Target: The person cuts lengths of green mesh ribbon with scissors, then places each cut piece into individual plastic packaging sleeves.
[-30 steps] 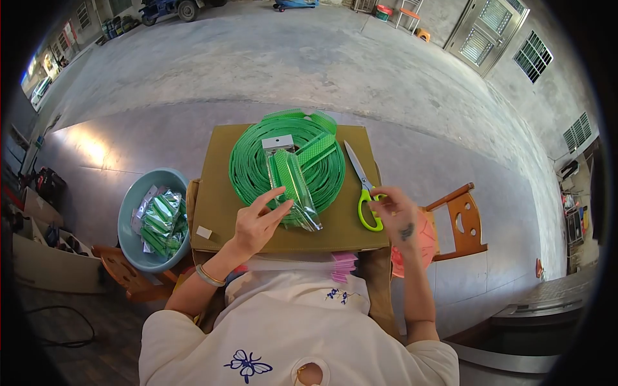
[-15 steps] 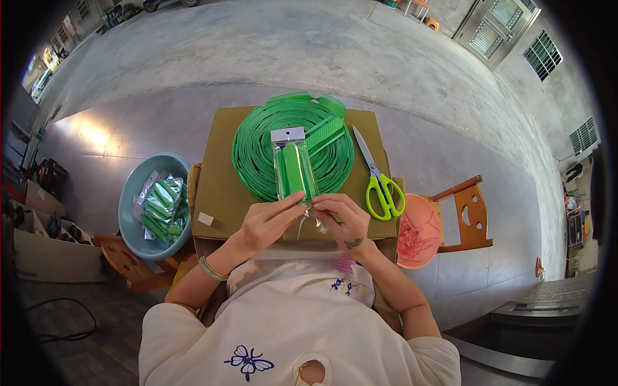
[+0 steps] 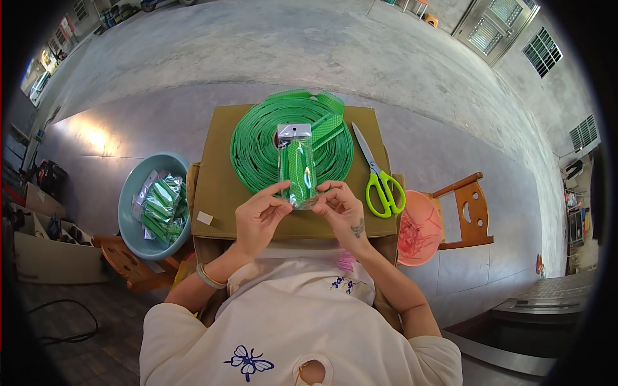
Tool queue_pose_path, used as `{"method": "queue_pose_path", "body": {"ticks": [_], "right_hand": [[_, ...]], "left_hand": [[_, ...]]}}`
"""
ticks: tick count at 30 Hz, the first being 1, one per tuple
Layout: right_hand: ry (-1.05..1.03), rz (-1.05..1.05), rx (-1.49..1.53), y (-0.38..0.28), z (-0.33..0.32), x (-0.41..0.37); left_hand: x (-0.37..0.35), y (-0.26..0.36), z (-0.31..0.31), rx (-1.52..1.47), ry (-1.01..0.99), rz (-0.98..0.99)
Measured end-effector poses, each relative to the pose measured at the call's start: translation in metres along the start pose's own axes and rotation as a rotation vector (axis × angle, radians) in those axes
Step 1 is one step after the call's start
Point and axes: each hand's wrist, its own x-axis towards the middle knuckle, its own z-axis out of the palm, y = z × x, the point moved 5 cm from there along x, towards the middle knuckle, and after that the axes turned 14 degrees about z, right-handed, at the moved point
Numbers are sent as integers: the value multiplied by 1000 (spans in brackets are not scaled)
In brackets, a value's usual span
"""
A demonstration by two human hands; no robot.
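A clear plastic packet (image 3: 298, 167) with folded green dotted ribbon inside and a silvery header with a hang hole stands out in front of me. My left hand (image 3: 261, 211) pinches its lower left corner between thumb and finger. At the lower right corner, my right hand (image 3: 340, 209) grips the same packet. Behind it lies a large coil of green ribbon (image 3: 254, 151), its loose end folded across the upper right. The packet hides part of the coil's middle. Right of the coil, scissors (image 3: 384, 193) with lime-green handles lie with the blades pointing away.
The coil and scissors rest on a brown board (image 3: 219, 125) with a small white sticker (image 3: 205, 219). A blue basin (image 3: 127, 222) of filled packets stands at left, on a wooden chair (image 3: 132, 264). A pink basin (image 3: 421, 254) of thin strips is at right, by another wooden chair (image 3: 473, 222).
My hands have drawn apart to the packet's two lower corners. The packet's bottom edge now lies flat between them, and the packet has shifted slightly right.
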Motion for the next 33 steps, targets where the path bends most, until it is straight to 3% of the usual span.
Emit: {"method": "queue_pose_path", "body": {"ticks": [4,8,11,33], "right_hand": [[-105,288,243,11,7,5],[-99,348,234,16,9,5],[-56,337,224,21,7,3],[-18,320,437,35,14,0]], "left_hand": [[-5,-12,-3,-57,91,-251],[-14,-23,-2,-360,145,-595],[-18,-25,0,-451,205,-729],[-27,-33,3,-493,302,-723]]}}
